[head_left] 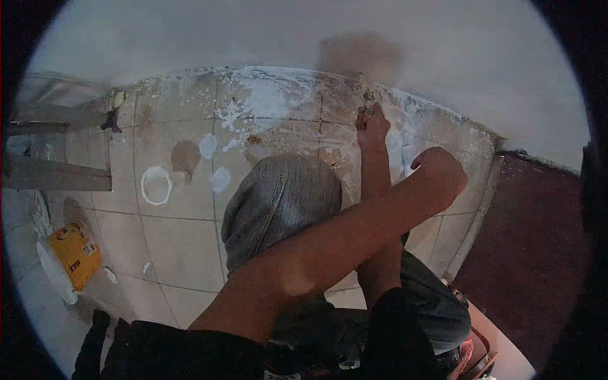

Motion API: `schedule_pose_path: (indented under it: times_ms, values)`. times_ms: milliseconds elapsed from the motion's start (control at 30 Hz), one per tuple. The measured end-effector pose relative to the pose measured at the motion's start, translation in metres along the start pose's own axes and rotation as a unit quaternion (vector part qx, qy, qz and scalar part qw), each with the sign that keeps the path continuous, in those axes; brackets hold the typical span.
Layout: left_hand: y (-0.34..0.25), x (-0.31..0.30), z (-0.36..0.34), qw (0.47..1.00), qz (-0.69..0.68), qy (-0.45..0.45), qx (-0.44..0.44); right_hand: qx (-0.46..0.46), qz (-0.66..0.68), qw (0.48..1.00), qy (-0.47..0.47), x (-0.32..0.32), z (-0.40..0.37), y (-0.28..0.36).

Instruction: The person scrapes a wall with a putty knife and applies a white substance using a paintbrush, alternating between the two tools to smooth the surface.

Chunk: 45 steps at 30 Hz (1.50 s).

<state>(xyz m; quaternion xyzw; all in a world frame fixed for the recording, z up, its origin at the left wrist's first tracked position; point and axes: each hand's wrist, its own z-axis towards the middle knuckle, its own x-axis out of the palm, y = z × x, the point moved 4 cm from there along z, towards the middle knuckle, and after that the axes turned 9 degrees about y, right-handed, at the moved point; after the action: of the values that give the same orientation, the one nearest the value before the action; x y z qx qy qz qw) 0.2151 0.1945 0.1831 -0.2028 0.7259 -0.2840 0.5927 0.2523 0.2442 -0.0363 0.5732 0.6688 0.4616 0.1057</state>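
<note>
- The white patches (272, 95) lie on the tiled floor (177, 237) along the foot of the wall (253, 38), thick in places, spattered at their edges.
- The right hand (373, 123) reaches that edge, fingers bunched narrow; whether it grips anything, I cannot tell.
- The left hand (440, 176), curled, is near a pale object (406, 159); its hold is unclear.
- The left forearm crosses above the right.
- Bare tile spreads left of the grey-clad knee (285, 202), around a white ring (156, 185); a dark red surface (532, 234) borders the right.

Looks forward and down from head, close above grey-clad knee (285, 196) at centre; faces tiled floor (180, 250) across middle, wall (240, 35) along top; darkens toward frame edges.
</note>
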Motion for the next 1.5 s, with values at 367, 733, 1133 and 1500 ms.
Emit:
schedule_pose_path:
  times_ms: [367, 733, 1133, 1500]
  values:
    - [0.003, 0.001, 0.002, 0.999, -0.016, -0.031, -0.002, -0.012, 0.038, 0.998, -0.054, -0.031, -0.027, -0.018]
    - [-0.001, 0.009, 0.006, 1.000, -0.015, -0.010, -0.008, -0.046, -0.010, 0.998, -0.052, -0.007, -0.016, -0.013]
    - [0.000, 0.004, 0.014, 0.995, -0.023, 0.088, -0.037, -0.073, -0.014, 0.995, -0.073, -0.005, -0.008, -0.015]
    - [-0.002, 0.006, 0.014, 0.999, -0.005, -0.028, 0.015, -0.034, 0.015, 0.996, -0.085, 0.013, -0.011, -0.007]
